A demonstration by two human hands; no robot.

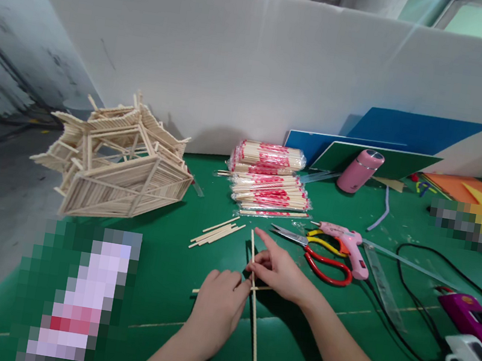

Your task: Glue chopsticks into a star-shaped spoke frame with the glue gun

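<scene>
Two thin wooden sticks cross on the green table in front of me. The long stick (254, 332) runs away from me. The crosswise stick (196, 291) passes under my left hand, its left end poking out. My left hand (221, 299) is closed over this crosswise stick, fingertips by the crossing. My right hand (279, 270) pinches the long stick just above the crossing, its index finger stretched forward along the upper end. Several short cut sticks (216, 234) lie loosely beyond my hands. The exact fingertip contact at the crossing is partly hidden.
A stick-built model (126, 180) stands at the left. Wrapped chopstick bundles (271, 191) lie at the back. Right of my hands are red-and-yellow-handled scissors (328, 267), a pink glue gun (345, 243), a pink bottle (360, 172), cables and a purple power strip (470, 317).
</scene>
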